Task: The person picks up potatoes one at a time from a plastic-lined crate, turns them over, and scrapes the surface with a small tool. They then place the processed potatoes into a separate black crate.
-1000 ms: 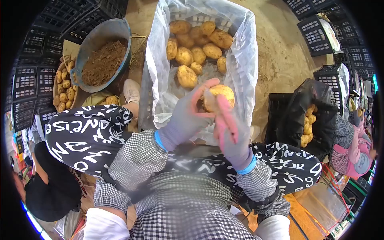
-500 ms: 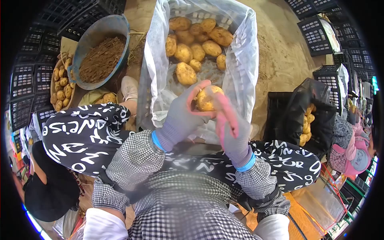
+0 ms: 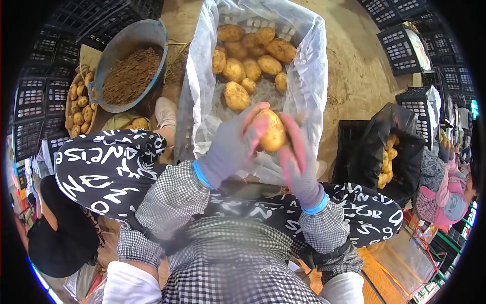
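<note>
Between my two gloved hands is a yellow potato (image 3: pixel 273 133), above the near end of a crate lined with white sheeting (image 3: pixel 310 61). My left hand (image 3: pixel 234 143) has its fingers curled against the potato's left side. On the right side, my right hand (image 3: pixel 298 161) touches it with pink-coated fingers, slightly blurred. Several potatoes (image 3: pixel 251 69) lie in the far part of the crate, and one larger potato (image 3: pixel 236 96) rests nearest my left hand.
At the left stand a blue tub (image 3: pixel 163 48) of soil and a basket of potatoes (image 3: pixel 78 117). A black-lined crate (image 3: pixel 406 134) holding potatoes is at the right. Black crates (image 3: pixel 400 50) are stacked on both sides. Other people (image 3: pixel 445 197) sit at both edges.
The potato has turned more upright and shifted slightly right. My left fingers have come round its left side, and my right hand has opened out along its right side.
</note>
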Motion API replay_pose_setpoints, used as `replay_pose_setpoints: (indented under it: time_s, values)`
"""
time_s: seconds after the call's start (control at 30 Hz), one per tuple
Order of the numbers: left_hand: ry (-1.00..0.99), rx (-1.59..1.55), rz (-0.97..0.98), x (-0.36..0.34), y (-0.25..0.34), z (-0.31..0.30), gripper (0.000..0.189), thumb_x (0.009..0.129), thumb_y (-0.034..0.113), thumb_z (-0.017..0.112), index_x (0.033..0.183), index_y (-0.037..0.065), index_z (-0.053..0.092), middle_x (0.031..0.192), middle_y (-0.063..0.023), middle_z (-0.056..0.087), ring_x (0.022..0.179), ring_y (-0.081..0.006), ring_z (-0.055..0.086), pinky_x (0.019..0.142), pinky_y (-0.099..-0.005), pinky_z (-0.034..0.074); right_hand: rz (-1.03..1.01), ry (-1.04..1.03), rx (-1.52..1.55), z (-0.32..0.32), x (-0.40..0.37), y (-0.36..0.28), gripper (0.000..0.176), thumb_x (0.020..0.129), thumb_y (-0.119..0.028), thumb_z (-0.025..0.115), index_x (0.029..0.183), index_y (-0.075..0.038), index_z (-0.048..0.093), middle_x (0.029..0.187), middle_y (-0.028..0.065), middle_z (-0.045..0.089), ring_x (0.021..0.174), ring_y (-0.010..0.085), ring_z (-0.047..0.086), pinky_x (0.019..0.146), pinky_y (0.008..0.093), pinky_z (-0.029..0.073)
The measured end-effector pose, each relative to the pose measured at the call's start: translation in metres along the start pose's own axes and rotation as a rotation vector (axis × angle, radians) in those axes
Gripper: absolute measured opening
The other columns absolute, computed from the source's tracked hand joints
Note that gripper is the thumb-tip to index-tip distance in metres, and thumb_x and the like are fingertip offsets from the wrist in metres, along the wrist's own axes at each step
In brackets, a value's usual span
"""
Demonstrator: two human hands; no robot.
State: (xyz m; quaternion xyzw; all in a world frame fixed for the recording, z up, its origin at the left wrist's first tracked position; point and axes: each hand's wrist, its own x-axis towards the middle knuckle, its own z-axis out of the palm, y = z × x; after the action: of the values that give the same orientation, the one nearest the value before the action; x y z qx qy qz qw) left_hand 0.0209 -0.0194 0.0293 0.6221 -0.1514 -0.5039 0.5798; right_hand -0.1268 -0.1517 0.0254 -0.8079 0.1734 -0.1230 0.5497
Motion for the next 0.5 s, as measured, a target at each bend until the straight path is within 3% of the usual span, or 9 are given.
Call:
replay_pose_setpoints:
  time_s: [0.03,0.13,0.17,0.23,0.3,0.33,0.37,0.43,0.5]
  values:
    - [0.006,0.062,0.057,-0.002,0.000,-0.001,0.067,0.087,0.049,0.070,0.134,0.003,0.054,0.104,-0.0103,0.067,0.085,-0.0139,0.066,0.076,-0.0252,0.054,0.068,-0.074,0.158,0.005,-0.001,-0.001,0.071,0.088,-0.008,0.063,0.148,0.007,0.028,0.143,0.0187,0.041,0.132,0.0237,0.043,0.111,0.0347,0.034]
    - [0.041,0.364,0.311,-0.005,-0.002,-0.001,0.056,0.089,0.040,0.070,0.130,0.003,0.058,0.107,-0.0099,0.067,0.094,-0.0155,0.064,0.082,-0.0272,0.053,0.151,-0.086,0.101,0.014,0.002,-0.018,0.087,0.082,-0.013,0.072,0.150,0.007,0.022,0.143,0.0175,0.040,0.131,0.0229,0.044,0.110,0.0347,0.035]
    - [0.059,0.419,0.376,-0.004,-0.003,0.000,0.052,0.089,0.035,0.070,0.129,0.003,0.060,0.108,-0.0098,0.067,0.098,-0.0163,0.064,0.084,-0.0284,0.053,0.180,-0.040,0.143,0.015,0.003,-0.012,0.088,0.077,-0.012,0.076,0.148,0.005,0.026,0.138,0.0165,0.043,0.128,0.0239,0.046,0.108,0.0356,0.037]
    - [0.105,0.257,0.366,-0.001,-0.004,0.006,0.041,0.089,0.023,0.070,0.125,0.004,0.063,0.113,-0.0101,0.066,0.107,-0.0184,0.062,0.089,-0.0315,0.052,0.151,0.064,0.208,0.015,0.003,-0.002,0.082,0.069,-0.011,0.079,0.139,0.001,0.038,0.126,0.0152,0.051,0.118,0.0281,0.052,0.101,0.0384,0.041]
    - [0.045,-0.032,0.375,-0.001,0.002,0.011,0.036,0.086,0.012,0.070,0.120,0.003,0.065,0.115,-0.0099,0.065,0.110,-0.0206,0.061,0.092,-0.0328,0.052,0.074,0.103,0.326,0.010,0.002,-0.002,0.082,0.066,-0.006,0.079,0.139,-0.002,0.041,0.127,0.0152,0.051,0.118,0.0293,0.053,0.101,0.0391,0.042]
    - [0.017,-0.176,0.376,-0.002,0.006,0.014,0.034,0.085,0.006,0.070,0.118,0.003,0.067,0.116,-0.0098,0.064,0.112,-0.0217,0.060,0.094,-0.0334,0.051,0.056,0.083,0.424,0.008,0.000,-0.004,0.089,0.067,-0.002,0.079,0.144,-0.002,0.035,0.136,0.0154,0.046,0.126,0.0273,0.048,0.105,0.0380,0.040]
    - [0.025,-0.029,0.471,-0.004,0.009,0.017,0.032,0.084,0.004,0.069,0.116,0.002,0.067,0.117,-0.0100,0.064,0.112,-0.0213,0.060,0.094,-0.0331,0.051,0.038,0.062,0.523,0.007,-0.001,-0.005,0.096,0.067,0.003,0.078,0.149,-0.003,0.028,0.146,0.0156,0.041,0.133,0.0253,0.044,0.110,0.0369,0.039]
    - [0.000,0.116,0.583,-0.006,0.010,0.020,0.028,0.084,0.001,0.069,0.112,0.000,0.068,0.118,-0.0103,0.063,0.112,-0.0206,0.060,0.095,-0.0324,0.051,-0.284,0.063,0.378,0.008,0.007,-0.003,0.094,0.066,0.006,0.077,0.147,-0.003,0.030,0.145,0.0166,0.042,0.131,0.0271,0.046,0.109,0.0379,0.040]
    - [-0.128,-0.043,0.549,-0.008,0.009,0.013,0.027,0.084,-0.001,0.069,0.110,-0.001,0.068,0.118,-0.0104,0.063,0.112,-0.0199,0.060,0.096,-0.0320,0.051,-0.142,0.056,0.458,0.014,0.000,-0.001,0.094,0.065,0.006,0.079,0.146,-0.004,0.031,0.142,0.0161,0.044,0.129,0.0265,0.049,0.107,0.0379,0.042]
